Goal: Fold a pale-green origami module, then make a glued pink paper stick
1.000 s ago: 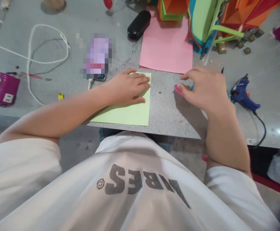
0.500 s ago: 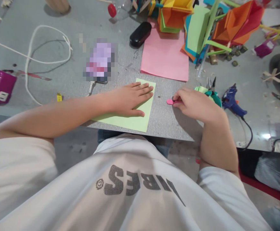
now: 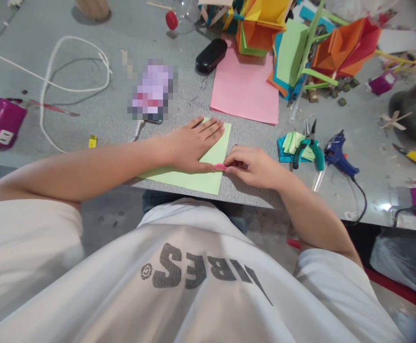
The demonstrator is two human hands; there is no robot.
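Observation:
My left hand point(image 3: 195, 145) lies flat with its fingers spread on a light green sheet of paper point(image 3: 208, 183) at the table's front edge. Between the fingers of my right hand point(image 3: 250, 164) is a small flat pink stick point(image 3: 220, 166) with a rounded end. Its tip lies over the right part of the green sheet, close to my left thumb. The rest of the stick is hidden in my right hand.
Pink paper point(image 3: 245, 90) and a black case point(image 3: 211, 56) lie beyond the green sheet. To the right are teal-handled pliers point(image 3: 309, 147), small paper pieces point(image 3: 293, 143) and a blue glue gun point(image 3: 339, 155). A phone point(image 3: 153, 90) with a white cable point(image 3: 43, 112) sits left.
My right hand has moved left with the pink stick, from the bare table to the green sheet's right edge. Pliers and paper pieces are now uncovered. My left hand stays flat.

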